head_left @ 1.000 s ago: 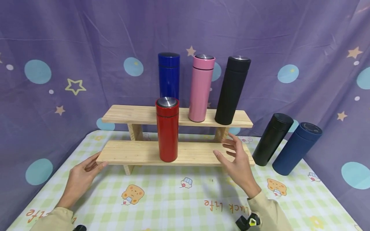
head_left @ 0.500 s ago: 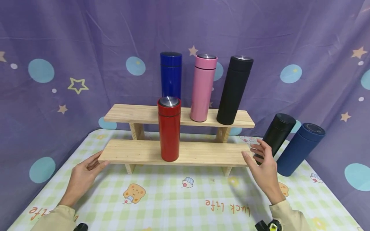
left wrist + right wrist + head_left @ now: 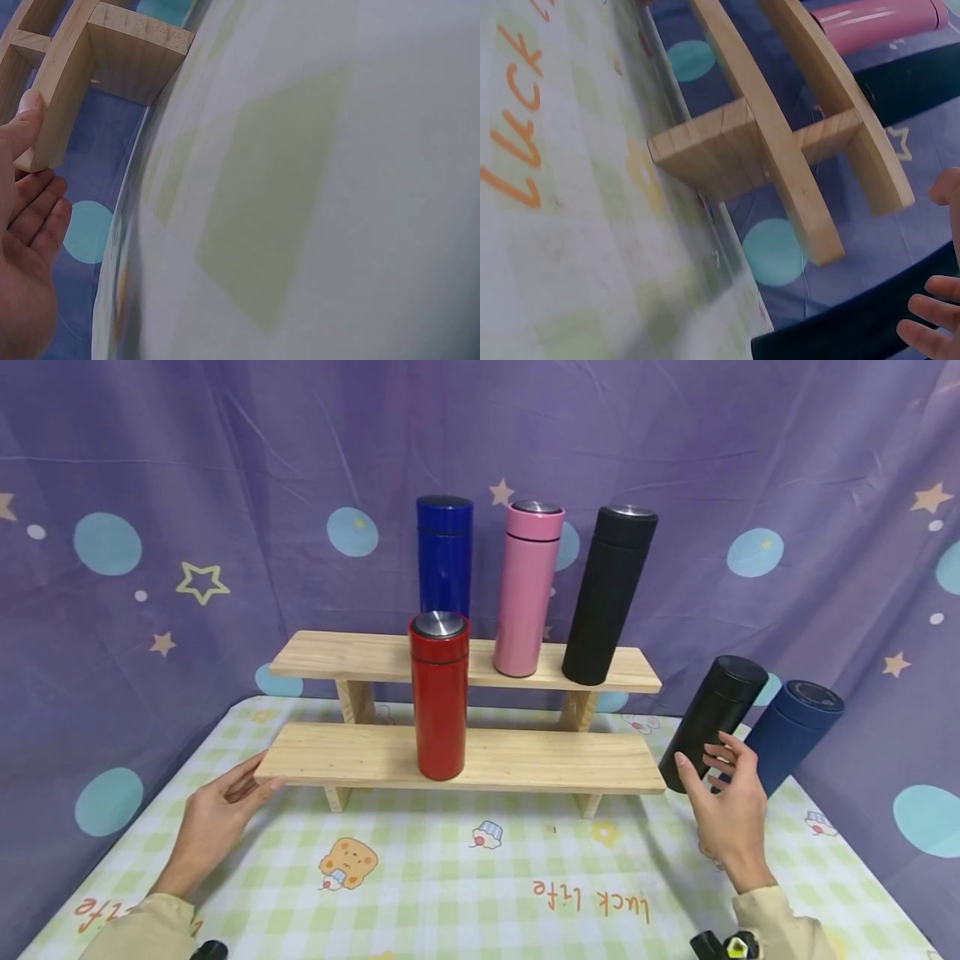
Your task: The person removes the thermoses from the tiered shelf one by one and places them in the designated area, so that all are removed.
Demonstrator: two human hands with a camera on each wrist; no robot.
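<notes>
A two-tier wooden shelf [image 3: 337, 752] stands on the table. My left hand [image 3: 213, 818] holds the left end of its lower board, thumb on the front edge and fingers under the end, as the left wrist view shows. A red thermos [image 3: 439, 710] stands upright on the lower board. Blue [image 3: 444, 556], pink [image 3: 527, 602] and black [image 3: 606, 602] thermoses stand on the upper board. My right hand [image 3: 731, 818], fingers spread and slightly bent, is in front of a second black thermos [image 3: 708, 722] and a navy thermos [image 3: 791, 731] right of the shelf. Its fingers overlap both bottles.
A checked cloth [image 3: 450, 877] with printed cupcakes and lettering covers the table. Purple curtain [image 3: 225, 485] with stars and circles hangs behind and on both sides. The shelf's right end [image 3: 821, 240] lies left of my right hand.
My right hand has moved right, from before the shelf's right part to the two thermoses beside it. My left hand stays on the shelf's end. The view has shifted slightly.
</notes>
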